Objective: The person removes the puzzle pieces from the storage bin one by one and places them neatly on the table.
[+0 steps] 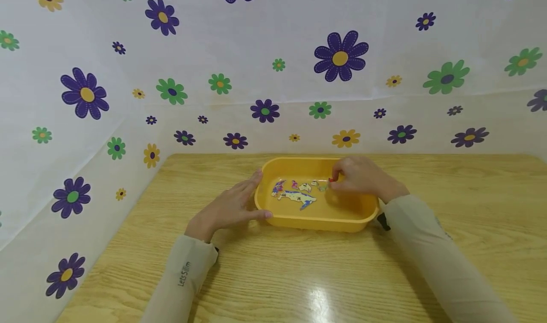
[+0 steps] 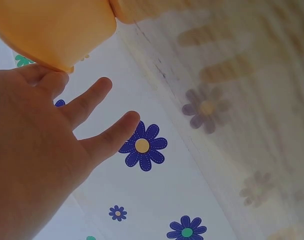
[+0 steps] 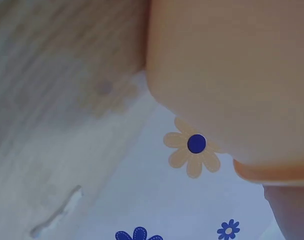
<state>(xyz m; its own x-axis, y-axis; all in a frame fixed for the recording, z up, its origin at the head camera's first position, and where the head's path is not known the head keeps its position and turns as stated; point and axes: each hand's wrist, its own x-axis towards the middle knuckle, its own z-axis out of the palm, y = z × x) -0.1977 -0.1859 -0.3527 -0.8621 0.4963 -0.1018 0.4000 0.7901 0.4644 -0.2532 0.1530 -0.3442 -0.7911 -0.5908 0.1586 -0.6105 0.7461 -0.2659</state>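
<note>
A flowered sheet (image 1: 265, 33) rises behind the yellow tray (image 1: 316, 224), a wooden table (image 1: 273, 275) beneath it. The left hand (image 1: 228, 206), spread wide, touches the tray's left end; the right hand (image 1: 361, 176) hides some tray floor. Patterned pieces (image 1: 297, 197) lie inside; right fingertips pinch a red bit (image 1: 331, 180).

The head view was brightly and evenly lit, with a white glare spot (image 1: 318, 300) on the near part of the tabletop (image 1: 461, 247). Soft shadows lay along the inner sides of both sleeves (image 1: 427, 247). Fine print on the small pieces (image 1: 297, 196) was not resolved. Both wrist views were dimmer. In the left wrist view, the tabletop carried a hazy reflection of the flowered cloth (image 1: 265, 38), and the left hand (image 1: 228, 206) was shaded. In the right wrist view, the wood grain was blurred.
</note>
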